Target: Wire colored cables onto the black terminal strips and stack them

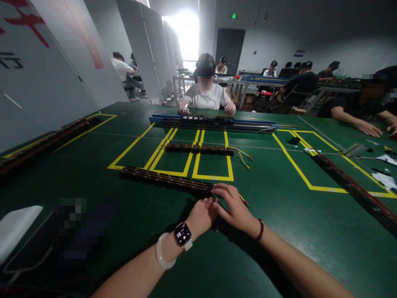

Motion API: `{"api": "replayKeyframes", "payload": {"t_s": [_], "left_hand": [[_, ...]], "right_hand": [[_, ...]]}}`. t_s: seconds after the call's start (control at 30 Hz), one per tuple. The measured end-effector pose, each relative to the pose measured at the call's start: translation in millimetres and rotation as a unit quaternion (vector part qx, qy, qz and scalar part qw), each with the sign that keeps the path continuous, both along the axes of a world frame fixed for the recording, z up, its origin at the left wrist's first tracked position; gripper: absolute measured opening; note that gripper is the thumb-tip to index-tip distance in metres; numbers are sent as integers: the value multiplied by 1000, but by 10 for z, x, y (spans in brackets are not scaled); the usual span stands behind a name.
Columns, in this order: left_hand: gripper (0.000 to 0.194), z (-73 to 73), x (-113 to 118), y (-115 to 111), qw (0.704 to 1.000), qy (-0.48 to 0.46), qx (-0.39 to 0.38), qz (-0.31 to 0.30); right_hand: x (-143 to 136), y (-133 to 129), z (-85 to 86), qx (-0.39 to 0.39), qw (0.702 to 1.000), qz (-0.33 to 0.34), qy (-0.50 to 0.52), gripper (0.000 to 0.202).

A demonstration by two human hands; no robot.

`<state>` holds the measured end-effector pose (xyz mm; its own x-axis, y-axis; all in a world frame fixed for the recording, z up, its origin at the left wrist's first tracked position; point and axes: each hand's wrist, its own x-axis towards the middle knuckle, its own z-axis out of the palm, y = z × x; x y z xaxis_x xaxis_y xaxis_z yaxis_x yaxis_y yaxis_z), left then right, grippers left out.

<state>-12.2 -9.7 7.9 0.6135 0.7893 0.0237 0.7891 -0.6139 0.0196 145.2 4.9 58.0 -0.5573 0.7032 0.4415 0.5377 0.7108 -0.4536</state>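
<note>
1. Two hands meet at one end of the nearer dark strip (pixel 167 179): left hand (pixel 201 216), right hand (pixel 235 208).
2. That strip lies on the table (pixel 294 219), its long axis running leftward and slightly away from them.
3. The right hand's bent fingers seem to touch its end, slightly closer than the left's.
4. Whether either grip is closed, I cannot tell.

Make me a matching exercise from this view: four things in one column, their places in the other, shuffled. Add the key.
1. Smartwatch
2. Beaded bracelet
3. Nearest long dark strip
4. Small green sign

A. Up on the far wall
B. At the wrist of the right hand
C. On the green table, one end at the hands
D. At the wrist of the left hand

Pairs: 1-D, 2-B, 3-C, 4-A
</note>
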Motion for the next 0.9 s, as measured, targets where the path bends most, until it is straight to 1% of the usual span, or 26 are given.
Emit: {"api": "replayKeyframes", "payload": {"t_s": [0.07, 0.1, 0.2, 0.3, 0.43, 0.57, 0.67, 0.9], "left_hand": [[36, 84, 9, 13, 1000, 6, 16, 14], [35, 121, 12, 14, 999, 10, 25, 19], [33, 193, 17, 4, 999, 15, 41, 24], [34, 211, 17, -6, 999, 16, 41, 24], [33, 207, 15, -10, 999, 13, 40, 23], [32, 199, 10, -9, 999, 13, 42, 21], [32, 192, 8, -4, 999, 6, 41, 23], [24, 225, 2, 3, 1000, 4, 20, 23]], "right_hand": [[112, 171, -80, -2, 997, -76, -2, 34], [160, 246, -132, -7, 995, -95, -6, 35], [260, 397, -295, -45, 993, -105, -15, 38], [293, 442, -393, -82, 992, -93, -29, 40], [288, 433, -393, -101, 990, -82, -53, 45], [285, 427, -371, -102, 989, -87, -68, 42], [290, 425, -394, -102, 987, -94, -82, 39], [275, 384, -464, -85, 981, -115, -129, 43]]}}
